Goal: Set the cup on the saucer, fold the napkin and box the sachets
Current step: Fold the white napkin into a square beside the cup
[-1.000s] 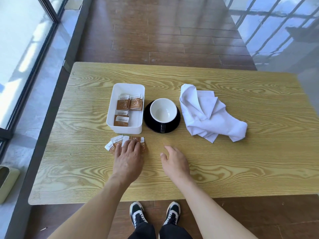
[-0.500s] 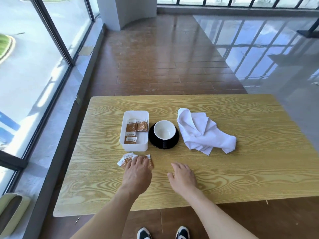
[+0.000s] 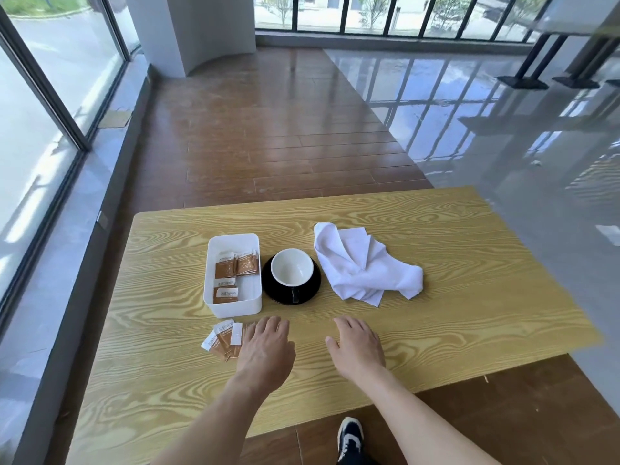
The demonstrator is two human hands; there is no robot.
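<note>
Nearest me, at 6 o'clock, one dark shoe (image 3: 350, 437) shows below the table (image 3: 469, 323) edge. Both forearms reach up onto the wood-grain top. My left hand (image 3: 265, 350) lies palm down, fingers loosely spread, gripping nothing; its left side covers part of a fan of loose sachets (image 3: 223, 338) at 9 o'clock of it, so I cannot tell how many lie beneath. My right hand (image 3: 357, 344) rests flat and empty at 3 o'clock of the left hand, apart from it, fingers slack.

Farther out, at 12 o'clock of the loose sachets, stands the white box (image 3: 210, 263), with several boxed sachets (image 3: 235, 273) already inside. Just beside the box, at its 3 o'clock, the white cup (image 3: 291, 266) sits upright on the black saucer (image 3: 312, 286), its dark handle toward me. At 3 o'clock of the saucer, the white napkin (image 3: 362, 266) lies crumpled, unfolded, near the saucer. Beyond the table: wood floor, then glass walls.
</note>
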